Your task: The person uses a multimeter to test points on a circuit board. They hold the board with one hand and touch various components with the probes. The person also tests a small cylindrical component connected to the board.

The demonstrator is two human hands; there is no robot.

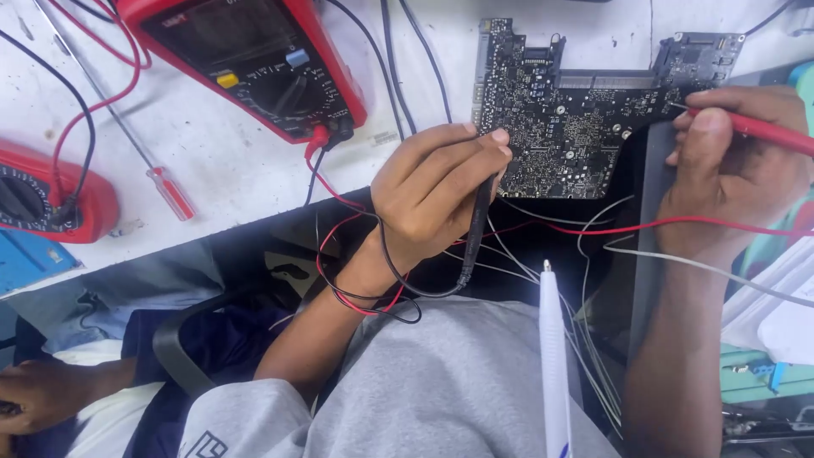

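White bench (254, 161) carries a black circuit board (577, 127) at one o'clock. Left hand (437, 191) grips the black probe (476, 229), right hand (733, 165) the red probe (763, 131); steady both tips squarely on the board's contacts.

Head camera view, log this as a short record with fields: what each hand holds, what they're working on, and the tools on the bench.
left hand: grips a black probe, its tip at the board's left edge
right hand: grips a red probe, its tip on the board's right part
work piece: dark circuit board, bare, flat on the white bench
meters: red multimeter at top, a second red meter at left
other tools: red-handled screwdriver; white pen in the foreground
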